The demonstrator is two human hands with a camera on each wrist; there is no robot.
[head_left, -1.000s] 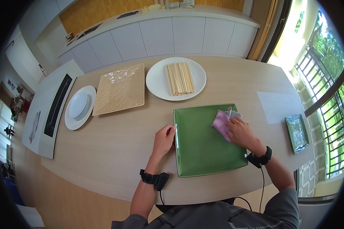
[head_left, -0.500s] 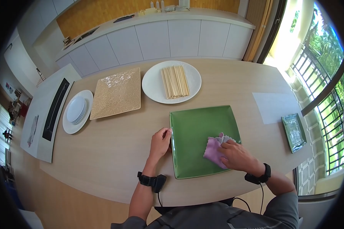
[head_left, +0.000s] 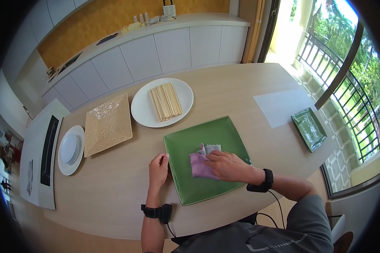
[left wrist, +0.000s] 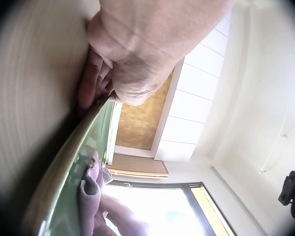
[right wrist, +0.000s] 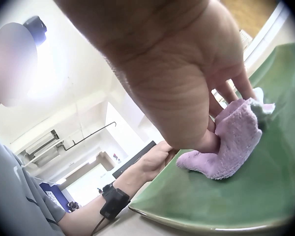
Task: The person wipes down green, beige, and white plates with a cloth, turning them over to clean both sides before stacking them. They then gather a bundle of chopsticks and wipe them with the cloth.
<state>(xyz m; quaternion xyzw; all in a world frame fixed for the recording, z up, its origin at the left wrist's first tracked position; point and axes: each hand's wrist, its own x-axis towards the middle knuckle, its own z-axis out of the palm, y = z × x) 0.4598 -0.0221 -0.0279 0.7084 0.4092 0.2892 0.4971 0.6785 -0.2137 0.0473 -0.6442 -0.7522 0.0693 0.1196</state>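
Observation:
A square green plate [head_left: 207,185] lies on the table, turned slightly. My left hand [head_left: 158,170] grips its left edge, thumb on the rim and fingers curled beneath it, as the left wrist view shows [left wrist: 137,54]. On the plate's middle, my right hand [head_left: 230,166] holds a bunched pink and grey cloth [head_left: 202,168] against the surface. In the right wrist view the cloth [right wrist: 236,142] is folded around the thumb and fingertips of that hand [right wrist: 182,83].
A white oval plate [head_left: 139,109] with a bundle of pale sticks [head_left: 165,102] stands behind the green plate. Left of it are a tan patterned square plate [head_left: 108,124] and stacked white dishes [head_left: 69,148]. A small green dish [head_left: 309,128] and a white sheet [head_left: 278,107] lie at the right.
The right hand has moved the cloth leftward across the green plate, from its right side to the middle. The left hand still grips the left edge. The head view has turned.

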